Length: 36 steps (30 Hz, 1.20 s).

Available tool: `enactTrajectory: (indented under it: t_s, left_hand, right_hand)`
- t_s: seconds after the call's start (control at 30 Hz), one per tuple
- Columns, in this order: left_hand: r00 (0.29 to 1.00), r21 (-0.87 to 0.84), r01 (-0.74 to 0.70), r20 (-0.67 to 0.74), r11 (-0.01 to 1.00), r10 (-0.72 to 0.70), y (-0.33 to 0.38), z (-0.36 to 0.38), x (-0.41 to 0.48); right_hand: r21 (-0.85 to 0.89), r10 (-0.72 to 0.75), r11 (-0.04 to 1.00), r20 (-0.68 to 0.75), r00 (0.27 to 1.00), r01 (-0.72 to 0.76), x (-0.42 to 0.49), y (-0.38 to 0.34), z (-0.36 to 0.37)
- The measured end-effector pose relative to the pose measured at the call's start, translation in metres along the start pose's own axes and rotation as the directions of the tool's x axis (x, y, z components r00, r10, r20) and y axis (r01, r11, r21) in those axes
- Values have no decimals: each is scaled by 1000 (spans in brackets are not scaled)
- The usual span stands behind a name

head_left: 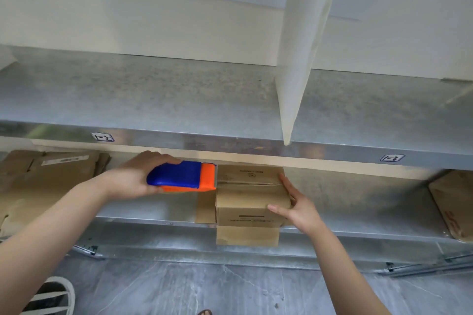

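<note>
Head view, left to right. Flattened cardboard (51, 179) is stacked at the left of the lower shelf (358, 202). A blue and orange tool (176, 176) is gripped by the left hand (130, 179), thumb on top and fingers curled beneath, with its orange end just beside the upper left edge of a cardboard box (245, 194). The box is set at the shelf's front edge. Its right side is braced by the right hand (299, 207), with the fingers straight and the thumb spread onto the front face.
</note>
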<state>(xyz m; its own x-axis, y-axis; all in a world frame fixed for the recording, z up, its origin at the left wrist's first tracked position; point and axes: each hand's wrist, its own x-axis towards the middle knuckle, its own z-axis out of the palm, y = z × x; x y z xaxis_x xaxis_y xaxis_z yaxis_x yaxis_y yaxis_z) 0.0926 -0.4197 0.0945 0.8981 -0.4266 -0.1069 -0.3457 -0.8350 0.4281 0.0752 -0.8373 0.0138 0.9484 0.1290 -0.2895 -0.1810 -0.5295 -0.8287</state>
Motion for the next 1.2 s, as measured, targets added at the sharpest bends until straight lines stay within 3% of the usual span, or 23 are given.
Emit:
enactTrajectory:
  t_s: [0.3, 0.53, 0.93, 1.2]
  left_hand:
    - [1000, -64, -6, 21, 998, 7, -20, 1, -8]
    - [992, -79, 126, 17, 989, -125, -55, 6, -17]
    - [993, 200, 85, 64, 976, -99, -19, 45, 34]
    - [957, 60, 209, 191, 976, -217, -13, 48, 47]
  right_hand:
    - [3, 29, 1000, -19, 999, -29, -4, -8, 2]
    - [20, 42, 999, -22, 999, -42, -3, -12, 3]
    - [90, 41, 995, -18, 999, -40, -3, -8, 5]
    - [82, 40, 996, -8, 999, -39, -4, -10, 4]
